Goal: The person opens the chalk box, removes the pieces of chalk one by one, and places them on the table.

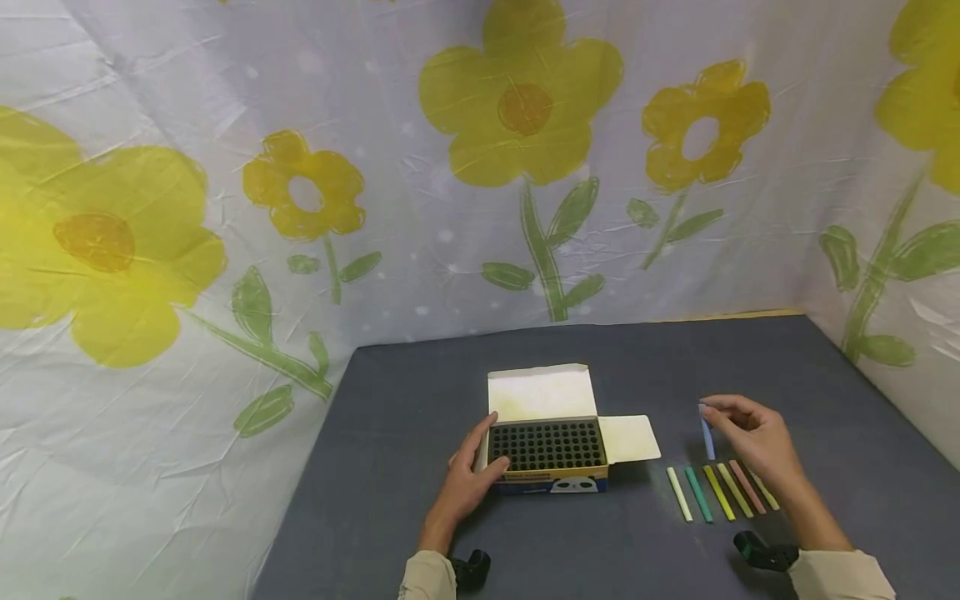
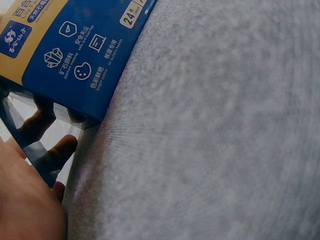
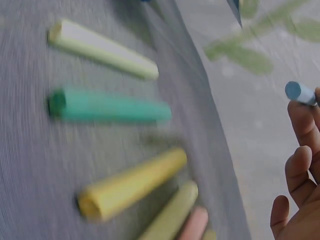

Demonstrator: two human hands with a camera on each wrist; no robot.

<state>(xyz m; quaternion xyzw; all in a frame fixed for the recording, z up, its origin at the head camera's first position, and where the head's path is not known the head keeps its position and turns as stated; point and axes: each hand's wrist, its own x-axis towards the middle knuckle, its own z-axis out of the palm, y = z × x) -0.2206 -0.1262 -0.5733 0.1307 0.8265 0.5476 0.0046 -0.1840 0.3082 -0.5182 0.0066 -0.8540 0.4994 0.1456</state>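
Note:
A yellow and blue chalk box (image 1: 551, 481) with a panda face stands on the table with its flaps folded out. Inside sits a black holder (image 1: 547, 446) full of round holes. My left hand (image 1: 463, 483) grips the box's left end, thumb over the near edge; the left wrist view shows its fingers by an end flap. My right hand (image 1: 761, 437) pinches a blue chalk stick (image 1: 707, 433) by its upper end, above the table. Below it lies a row of chalk sticks: white (image 1: 679, 494), green (image 1: 698, 494), yellow (image 1: 718, 493), pale yellow (image 1: 735, 491), pink (image 1: 747, 487) and yellowish (image 1: 767, 492).
Under everything is a dark grey tabletop (image 1: 390, 450). A white cloth with yellow flowers (image 1: 442, 250) hangs behind it and along the sides. The box's side flap (image 1: 630, 438) sticks out to the right, toward the chalk row.

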